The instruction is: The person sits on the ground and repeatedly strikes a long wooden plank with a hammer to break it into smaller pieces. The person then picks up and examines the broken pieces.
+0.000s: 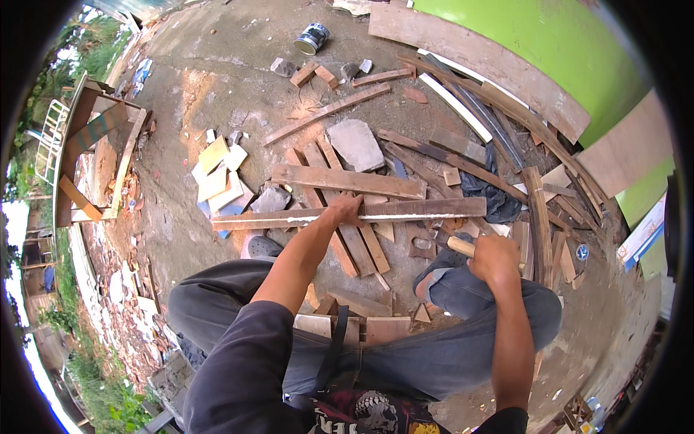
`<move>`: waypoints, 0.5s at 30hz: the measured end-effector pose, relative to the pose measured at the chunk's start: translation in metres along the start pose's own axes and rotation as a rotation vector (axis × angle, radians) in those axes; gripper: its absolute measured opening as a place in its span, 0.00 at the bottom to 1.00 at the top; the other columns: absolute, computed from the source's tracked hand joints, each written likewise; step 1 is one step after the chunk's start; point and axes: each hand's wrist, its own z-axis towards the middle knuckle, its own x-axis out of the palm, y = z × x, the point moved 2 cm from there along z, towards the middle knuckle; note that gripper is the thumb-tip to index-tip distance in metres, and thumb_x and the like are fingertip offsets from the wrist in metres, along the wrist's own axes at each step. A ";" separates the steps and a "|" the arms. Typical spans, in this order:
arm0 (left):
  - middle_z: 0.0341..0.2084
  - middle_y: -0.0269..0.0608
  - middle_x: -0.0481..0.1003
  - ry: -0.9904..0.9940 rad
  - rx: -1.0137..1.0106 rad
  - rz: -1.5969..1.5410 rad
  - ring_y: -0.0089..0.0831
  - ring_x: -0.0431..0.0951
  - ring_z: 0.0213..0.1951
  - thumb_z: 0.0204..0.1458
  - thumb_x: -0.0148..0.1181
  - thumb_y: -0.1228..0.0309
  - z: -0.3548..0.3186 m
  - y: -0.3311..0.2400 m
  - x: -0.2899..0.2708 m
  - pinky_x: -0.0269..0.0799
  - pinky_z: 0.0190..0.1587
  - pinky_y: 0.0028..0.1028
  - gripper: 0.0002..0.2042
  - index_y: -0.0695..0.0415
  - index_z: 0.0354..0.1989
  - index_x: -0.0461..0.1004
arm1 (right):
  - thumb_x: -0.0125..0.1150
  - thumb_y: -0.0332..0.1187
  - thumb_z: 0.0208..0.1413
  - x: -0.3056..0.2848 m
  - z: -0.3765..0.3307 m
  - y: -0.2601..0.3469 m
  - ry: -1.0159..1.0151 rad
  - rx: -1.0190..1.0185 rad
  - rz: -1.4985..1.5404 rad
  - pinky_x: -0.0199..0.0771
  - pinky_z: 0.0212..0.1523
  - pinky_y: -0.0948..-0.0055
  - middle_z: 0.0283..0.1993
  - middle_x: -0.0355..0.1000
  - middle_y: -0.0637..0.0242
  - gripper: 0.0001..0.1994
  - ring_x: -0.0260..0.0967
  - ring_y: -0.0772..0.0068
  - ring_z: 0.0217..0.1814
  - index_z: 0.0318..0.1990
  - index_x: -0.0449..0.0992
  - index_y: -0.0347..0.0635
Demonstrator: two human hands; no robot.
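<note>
Across the pile in front of me lies a long wooden plank (426,208) with a white strip along its near edge. My left hand (347,210) is closed over the middle of this plank, fingers curled over its top. Just beyond sits another brown plank (347,179), resting on several slats (351,246) that run crosswise beneath. To the right, above my knee, my right hand (495,257) is wrapped round a pale wooden handle (460,247). What tool the handle belongs to cannot be made out. A brown piece with a cut-out (421,242) lies left of it.
A grey stone slab (355,145) and pale offcuts (219,173) lie beyond the planks. Long boards and a black plastic bag (499,192) crowd the right side, before a green panel (535,50). A paint can (311,39) lies tipped at the far side.
</note>
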 end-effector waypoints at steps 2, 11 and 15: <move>0.50 0.58 0.73 -0.016 0.045 0.066 0.50 0.71 0.55 0.30 0.72 0.45 -0.005 -0.001 -0.001 0.72 0.54 0.40 0.44 0.63 0.55 0.68 | 0.68 0.38 0.45 -0.007 -0.002 0.001 -0.005 0.014 0.000 0.78 0.46 0.61 0.38 0.81 0.57 0.12 0.80 0.55 0.44 0.36 0.84 0.43; 0.26 0.46 0.75 -0.143 0.061 0.194 0.42 0.76 0.26 0.38 0.69 0.38 -0.073 -0.006 -0.096 0.74 0.31 0.41 0.39 0.53 0.51 0.63 | 0.73 0.45 0.43 -0.030 -0.025 -0.003 -0.015 -0.045 0.065 0.78 0.48 0.61 0.40 0.80 0.54 0.19 0.79 0.54 0.44 0.38 0.84 0.41; 0.37 0.45 0.79 -0.511 -0.099 -0.072 0.43 0.81 0.37 0.36 0.74 0.49 -0.134 0.015 -0.217 0.78 0.41 0.36 0.34 0.51 0.51 0.69 | 0.73 0.44 0.42 -0.038 -0.029 0.007 -0.047 -0.090 0.047 0.78 0.47 0.61 0.42 0.80 0.53 0.19 0.79 0.54 0.45 0.39 0.84 0.41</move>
